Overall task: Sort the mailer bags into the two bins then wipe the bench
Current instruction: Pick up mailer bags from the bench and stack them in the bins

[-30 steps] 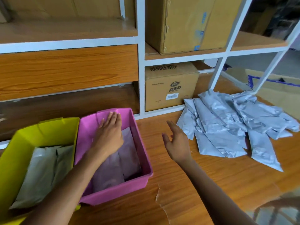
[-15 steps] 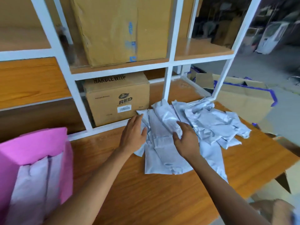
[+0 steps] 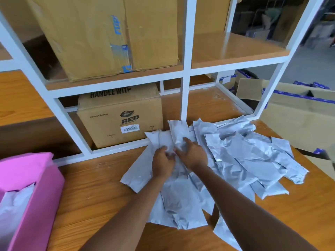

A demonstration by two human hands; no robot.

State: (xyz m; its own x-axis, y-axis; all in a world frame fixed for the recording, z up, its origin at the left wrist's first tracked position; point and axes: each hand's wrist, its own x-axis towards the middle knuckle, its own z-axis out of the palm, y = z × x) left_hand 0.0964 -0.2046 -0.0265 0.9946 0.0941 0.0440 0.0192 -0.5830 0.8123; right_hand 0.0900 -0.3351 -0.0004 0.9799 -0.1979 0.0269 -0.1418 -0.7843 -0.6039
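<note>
A heap of several grey mailer bags [image 3: 241, 156] lies spread on the wooden bench [image 3: 101, 189]. Both my hands are on its left part. My left hand [image 3: 162, 163] has its fingers curled into a grey mailer bag [image 3: 159, 138] at the top of the heap. My right hand [image 3: 192, 154] sits right beside it, fingers bent and pinching the neighbouring mailer bag [image 3: 178, 129]. The pink bin [image 3: 41, 180] stands at the left edge with pale bags inside. The second bin is out of view.
A white-framed shelf unit [image 3: 185, 69] rises behind the bench. A cardboard box [image 3: 119, 118] marked RED sits in its lower bay, and a large carton [image 3: 108, 35] above. Open cardboard boxes [image 3: 297, 113] stand past the bench's right end.
The view swung right from the bins to the heap. My left hand left the pink bin. Both hands moved onto the bags, came together and curled into them.
</note>
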